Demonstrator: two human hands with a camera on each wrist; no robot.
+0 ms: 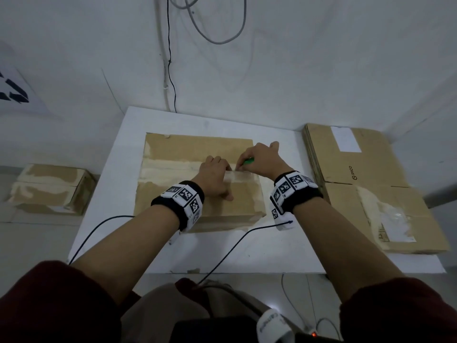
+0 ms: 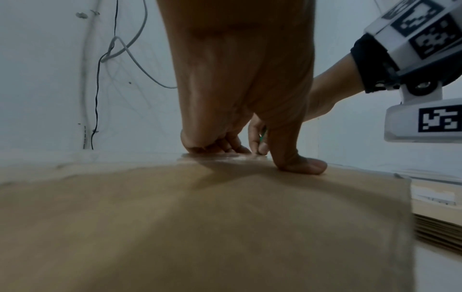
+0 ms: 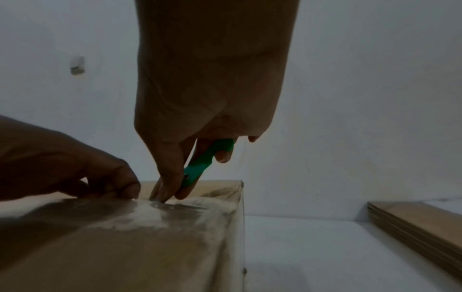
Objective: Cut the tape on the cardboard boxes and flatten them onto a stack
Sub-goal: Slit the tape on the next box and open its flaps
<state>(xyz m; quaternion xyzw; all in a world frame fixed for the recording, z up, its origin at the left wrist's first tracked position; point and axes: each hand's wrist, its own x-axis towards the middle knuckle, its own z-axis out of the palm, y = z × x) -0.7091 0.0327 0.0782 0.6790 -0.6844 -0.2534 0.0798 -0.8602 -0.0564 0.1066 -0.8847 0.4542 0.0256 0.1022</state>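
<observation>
A taped cardboard box [image 1: 185, 149] stands in the middle of the white table [image 1: 272, 251]. Pale tape [image 1: 168, 167] runs along its top seam. My left hand [image 1: 215, 177] presses on the box top beside the seam, fingertips bent down onto the tape and thumb [image 2: 300, 166] flat on the cardboard. My right hand [image 1: 262, 159] grips a green cutter [image 1: 248, 161] just to the right of it. In the right wrist view the cutter [image 3: 207, 160] points down, its tip on the tape [image 3: 150, 215] near the box's right end. The blade itself is hidden by my fingers.
A stack of flattened boxes [image 1: 358, 174] lies on the table's right side, close to the box. Another taped box [image 1: 52, 186] sits low at the left, off the table. Thin cables [image 1: 232, 246] cross the table's front; more hang on the wall [image 1: 170, 70].
</observation>
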